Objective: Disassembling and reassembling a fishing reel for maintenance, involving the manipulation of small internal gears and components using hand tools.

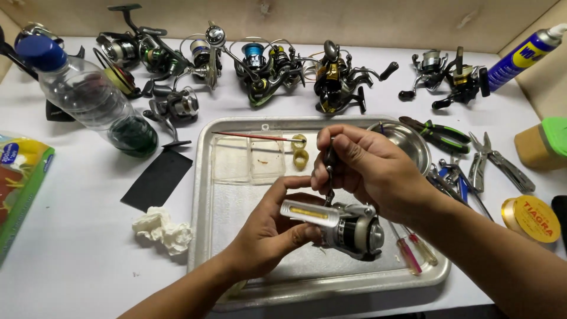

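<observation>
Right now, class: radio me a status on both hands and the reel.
Left hand grips silver spinning reel over metal tray. Right hand pinches its dark handle from above. Screwdrivers lie alongside.

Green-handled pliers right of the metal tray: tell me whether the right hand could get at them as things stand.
Probably yes. The green-handled pliers lie uncovered just beyond the right hand, nothing between; but that hand grips a small dark tool over the silver fishing reel.

You're at a hobby repair bench: a row of fishing reels [260, 65] lines the far edge, pliers [440, 134] and screwdrivers [413, 248] lie right, a metal tray [204, 195] sits centre, a spray can [522, 56] far right.
</observation>
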